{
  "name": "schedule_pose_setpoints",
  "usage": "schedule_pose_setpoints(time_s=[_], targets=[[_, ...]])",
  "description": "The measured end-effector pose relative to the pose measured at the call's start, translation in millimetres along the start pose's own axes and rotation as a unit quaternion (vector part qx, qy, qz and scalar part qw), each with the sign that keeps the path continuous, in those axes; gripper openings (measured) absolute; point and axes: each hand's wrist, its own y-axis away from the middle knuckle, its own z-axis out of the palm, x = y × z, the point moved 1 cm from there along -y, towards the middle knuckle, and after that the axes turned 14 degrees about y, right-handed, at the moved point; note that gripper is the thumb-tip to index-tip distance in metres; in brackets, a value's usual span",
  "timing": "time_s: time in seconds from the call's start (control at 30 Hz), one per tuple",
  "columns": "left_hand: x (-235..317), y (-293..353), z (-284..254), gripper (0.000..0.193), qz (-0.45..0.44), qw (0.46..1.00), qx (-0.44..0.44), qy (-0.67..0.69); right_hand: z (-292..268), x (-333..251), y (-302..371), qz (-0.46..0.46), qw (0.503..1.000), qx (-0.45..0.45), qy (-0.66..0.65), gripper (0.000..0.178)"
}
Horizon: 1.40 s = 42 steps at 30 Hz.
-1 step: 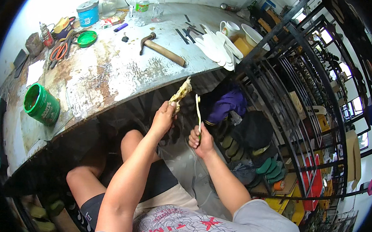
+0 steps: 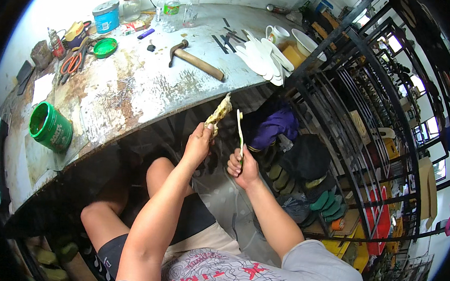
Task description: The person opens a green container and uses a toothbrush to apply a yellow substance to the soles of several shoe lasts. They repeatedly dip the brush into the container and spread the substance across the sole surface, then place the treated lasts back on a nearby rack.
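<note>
right fingers (image 2: 233, 163): slightly farther forward | toothbrush (image 2: 240, 131): shifted slightly forward with them

On my worn grey bench (image 2: 158, 91): wooden-handled claw hammer (image 2: 201, 66), orange-handled scissors (image 2: 71, 63) left of it. Purple cloth bundle (image 2: 276, 128) below, right of me.

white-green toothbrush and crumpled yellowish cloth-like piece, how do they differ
The slim white-and-green toothbrush looks smooth; the crumpled yellowish cloth-like piece looks ragged. The toothbrush is thinner than the piece. The toothbrush stands nearly upright in the picture; the piece leans right. Both are held: toothbrush in the right hand, piece in the left hand.
</note>
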Motion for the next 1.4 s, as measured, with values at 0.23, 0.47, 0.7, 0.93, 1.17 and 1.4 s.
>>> schedule_pose_setpoints(time_s=[0.23, 0.47, 0.7, 0.93, 1.17, 1.4], targets=[[6, 2, -1, 0.035, -0.005, 0.998, 0.000, 0.055, 44, 3, -51, -0.096, 0.914, 0.172, 0.354, 0.043], [17, 7, 0, 0.029, -0.115, 0.966, -0.060, 0.224, -25, 92, -72, -0.032, 0.775, 0.193, 0.600, 0.050], [12, 3, -6, 0.028, -0.083, 0.984, -0.045, 0.148, -75, 117, -11, 0.017, 0.796, 0.282, 0.535, 0.058], [8, 14, 6, 0.033, 0.147, 0.964, 0.068, -0.212, -14, -1, 13, -0.087, 0.829, 0.222, 0.506, 0.053], [24, 17, -3, 0.028, 0.226, 0.922, 0.054, -0.309, 32, -69, -18, -0.153, 0.684, 0.216, 0.680, 0.039], [27, 17, -3, 0.025, 0.215, 0.919, 0.038, -0.328, 33, -86, -6, -0.058, 0.649, 0.183, 0.736, 0.037]])
